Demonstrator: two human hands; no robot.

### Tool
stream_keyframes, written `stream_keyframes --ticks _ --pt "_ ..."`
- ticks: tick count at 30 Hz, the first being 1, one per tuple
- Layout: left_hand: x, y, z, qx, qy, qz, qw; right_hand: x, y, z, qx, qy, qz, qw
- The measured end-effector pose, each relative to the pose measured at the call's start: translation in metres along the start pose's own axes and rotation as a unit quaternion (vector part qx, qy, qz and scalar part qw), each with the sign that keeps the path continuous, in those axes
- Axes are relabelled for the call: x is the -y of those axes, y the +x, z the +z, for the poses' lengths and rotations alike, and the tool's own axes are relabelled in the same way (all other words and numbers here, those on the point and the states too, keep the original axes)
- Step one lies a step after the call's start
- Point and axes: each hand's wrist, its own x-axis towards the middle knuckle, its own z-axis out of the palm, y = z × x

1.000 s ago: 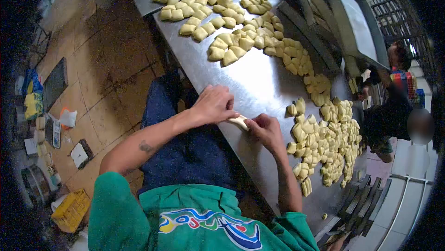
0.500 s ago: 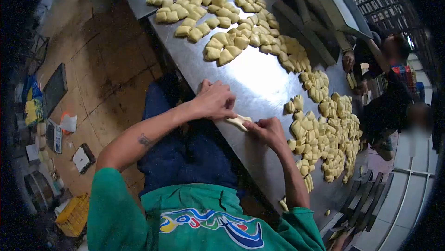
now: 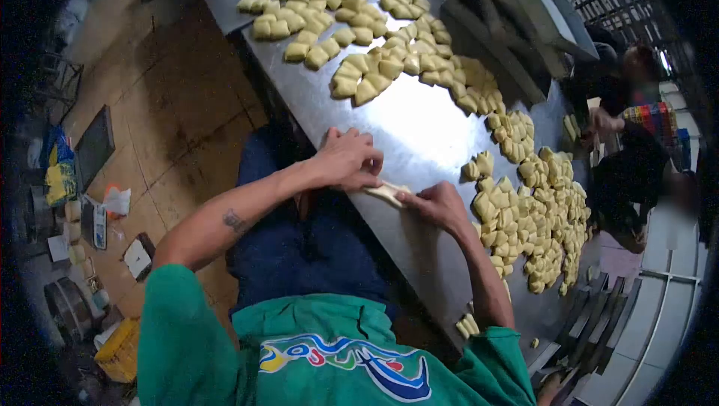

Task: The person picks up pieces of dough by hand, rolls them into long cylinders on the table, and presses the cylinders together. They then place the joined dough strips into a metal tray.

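A small flattened strip of pale dough (image 3: 388,194) lies at the near edge of the metal table, stretched between my two hands. My left hand (image 3: 347,160) has its fingers bent, with thumb and fingertips closed on the strip's left end. At the other end, my right hand (image 3: 437,205) pinches the dough with the thumb on top. To the right of that hand lies a large group of cut dough pieces (image 3: 498,211). A few rolled dough sticks (image 3: 468,326) rest beside my right forearm.
More dough pieces (image 3: 367,69) cover the far part of the metal table (image 3: 404,245). Metal trays or troughs (image 3: 509,39) stand at its far side, others (image 3: 599,323) at the lower right. Across the table, another person's hand (image 3: 603,123) is near dough sticks.
The dough strip looks slightly narrower and tilted between my hands, which stay nearly in place. The other person's hands across the table have shifted.
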Motion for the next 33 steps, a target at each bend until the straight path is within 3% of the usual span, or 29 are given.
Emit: stream_keyframes --ticks 3,5,7,9,10,13,15,17,18,20,21,23,25,27,28,30,31,33 --pt "0.001 -0.001 -0.002 -0.006 -0.033 0.027 0.999 0.004 0.002 -0.005 0.015 -0.066 -0.097 0.993" --pt "-0.004 0.002 0.003 -0.024 0.005 0.012 1.0 0.011 0.006 -0.001 -0.037 -0.172 -0.141 0.974" --pt "-0.015 0.005 0.004 -0.021 -0.003 -0.01 1.0 0.02 0.009 -0.001 -0.048 -0.132 -0.103 0.985" --pt "-0.027 0.01 0.007 -0.036 0.056 -0.097 0.993 0.034 0.012 -0.003 -0.028 -0.126 0.03 0.991" --pt "-0.025 0.009 0.023 -0.1 0.089 -0.078 0.988 0.028 0.014 0.003 -0.039 -0.148 0.004 0.988" --pt "-0.008 -0.003 0.013 -0.061 0.022 -0.011 0.998 0.009 0.009 0.001 0.017 -0.085 0.08 0.993" --pt "-0.004 0.001 0.004 -0.08 0.023 0.005 0.997 -0.001 0.008 -0.002 0.009 -0.078 0.018 0.997" --pt "-0.01 0.005 -0.005 -0.019 -0.005 -0.036 0.999 -0.016 0.025 0.003 0.017 0.007 0.037 0.999" --pt "-0.008 0.006 0.004 -0.063 0.005 -0.014 0.998 -0.006 0.025 0.004 0.026 0.0 0.037 0.999" --pt "-0.003 0.005 0.017 -0.089 -0.015 -0.009 0.996 0.021 0.019 0.008 -0.064 -0.156 0.029 0.985" --pt "-0.001 0.004 0.016 -0.12 -0.013 0.01 0.993 0.016 0.016 0.011 -0.059 -0.156 0.029 0.986" --pt "0.006 0.003 0.017 -0.134 0.008 0.013 0.991 0.001 0.021 0.001 -0.014 -0.113 0.031 0.993" --pt "0.013 0.0 0.017 -0.114 -0.036 0.05 0.992 -0.015 0.011 0.003 -0.014 0.05 -0.086 0.995" --pt "0.004 -0.002 0.006 -0.09 -0.034 0.044 0.994 0.008 -0.001 -0.007 -0.019 -0.125 -0.131 0.983" --pt "0.002 0.0 0.005 -0.078 -0.018 0.033 0.996 0.01 0.004 -0.007 -0.012 -0.132 -0.135 0.982" --pt "-0.006 0.005 0.006 -0.053 -0.004 0.001 0.999 0.011 0.017 -0.003 -0.048 -0.163 -0.079 0.982" --pt "-0.01 0.007 0.005 -0.045 -0.006 0.001 0.999 0.017 0.023 -0.003 -0.051 -0.15 0.003 0.987" --pt "-0.019 0.013 0.004 -0.054 0.036 -0.067 0.996 0.022 0.026 -0.003 -0.069 -0.115 -0.003 0.991"
